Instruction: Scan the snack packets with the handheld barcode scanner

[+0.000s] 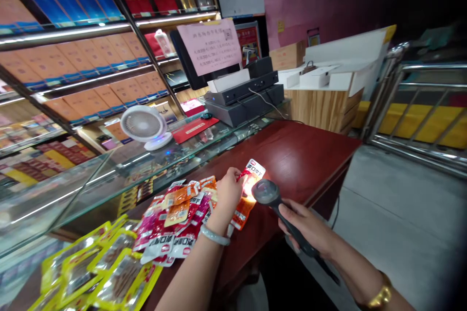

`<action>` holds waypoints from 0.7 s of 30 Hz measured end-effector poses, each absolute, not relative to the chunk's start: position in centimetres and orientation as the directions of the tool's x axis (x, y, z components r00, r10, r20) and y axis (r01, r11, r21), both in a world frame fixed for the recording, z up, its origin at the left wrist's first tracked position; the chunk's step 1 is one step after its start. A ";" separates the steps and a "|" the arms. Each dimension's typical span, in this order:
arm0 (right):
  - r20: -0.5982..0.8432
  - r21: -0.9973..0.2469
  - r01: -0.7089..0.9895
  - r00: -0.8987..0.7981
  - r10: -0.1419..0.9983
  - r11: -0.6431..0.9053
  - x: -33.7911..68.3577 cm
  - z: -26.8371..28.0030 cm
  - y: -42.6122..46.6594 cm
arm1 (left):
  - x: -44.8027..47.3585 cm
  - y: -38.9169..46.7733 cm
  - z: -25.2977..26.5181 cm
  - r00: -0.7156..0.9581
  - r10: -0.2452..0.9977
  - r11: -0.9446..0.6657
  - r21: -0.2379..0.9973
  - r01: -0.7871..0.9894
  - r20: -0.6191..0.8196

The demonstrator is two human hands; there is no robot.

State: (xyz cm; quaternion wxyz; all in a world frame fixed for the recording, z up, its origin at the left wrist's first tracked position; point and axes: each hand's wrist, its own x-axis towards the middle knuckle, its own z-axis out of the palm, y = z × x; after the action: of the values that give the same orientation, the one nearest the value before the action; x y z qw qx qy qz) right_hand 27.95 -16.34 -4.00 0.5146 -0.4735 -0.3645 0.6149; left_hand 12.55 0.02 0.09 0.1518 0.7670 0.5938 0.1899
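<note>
My left hand (231, 187) is closed on a red-and-white snack packet (255, 169) above the red-brown table. In my right hand (304, 223) is a dark handheld barcode scanner (268, 192), its head close to the packet. Bright light from it falls on the packet's face. An orange packet (241, 215) lies just below, partly under my left hand. Left of my wrist is a pile of red, pink and orange snack packets (182, 214). Yellow-edged packets (118, 267) with clear windows lie nearer the lower left.
A glass counter (91, 170) runs along the table's far side. On it stand a white fan (144, 124), a red folder (195, 129) and a dark cash drawer unit (244, 102). Shelves of boxes rise behind. A metal railing (419, 112) is at right.
</note>
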 end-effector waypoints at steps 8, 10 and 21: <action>-0.214 -0.943 -0.212 -0.201 0.956 -0.256 23.0 -3.9 -15.1 | 4.4 -1.3 1.3 0.135 0.972 -0.177 0.220 0.959 0.191; -0.227 -0.941 -0.207 -0.205 0.952 -0.269 22.2 -4.0 -14.9 | 3.0 -1.5 1.1 0.109 0.971 -0.142 0.148 0.979 0.211; -0.256 -0.948 -0.154 -0.152 0.955 -0.279 21.3 -5.2 -15.1 | -0.4 -1.1 0.4 0.130 0.982 -0.148 0.125 0.981 0.139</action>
State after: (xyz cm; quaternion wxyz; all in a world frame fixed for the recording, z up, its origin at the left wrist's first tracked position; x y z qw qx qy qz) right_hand 21.28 -15.10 -5.23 0.4354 -0.4841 -0.4136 0.6364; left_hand -0.35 -1.08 0.40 0.0017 0.7516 0.6528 0.0940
